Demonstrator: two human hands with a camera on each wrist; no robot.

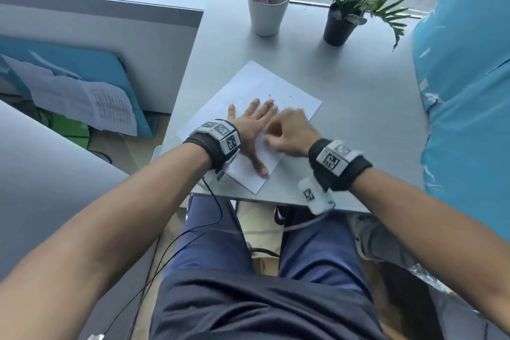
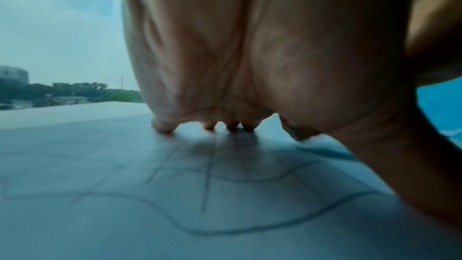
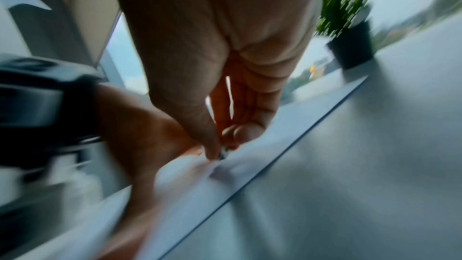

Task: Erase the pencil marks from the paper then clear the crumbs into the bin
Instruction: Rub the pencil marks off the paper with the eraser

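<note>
The left hand (image 1: pixel 255 121) lies flat, fingers spread, pinning the paper (image 1: pixel 287 91) at the table's (image 1: pixel 358 119) centre, while at its three o'clock the right hand (image 1: pixel 292 132) (blurred) pinches a small eraser (image 3: pixel 223 154) against the sheet.

Paper (image 1: pixel 278 83) lies on desk (image 1: pixel 358 107) near its front edge, turned at an angle, closer to left edge than right. Left hand (image 1: pixel 252 124) flat on paper w/ fingers spread; right hand (image 1: pixel 292 132) just right of it, also over paper, pinching a small eraser (image 3: pixel 223 154) against the sheet. Cup w/ pencils (image 1: pixel 269 8) at back edge, behind paper. Potted plant (image 1: pixel 340 25) right of cup, toward back right corner.
</note>
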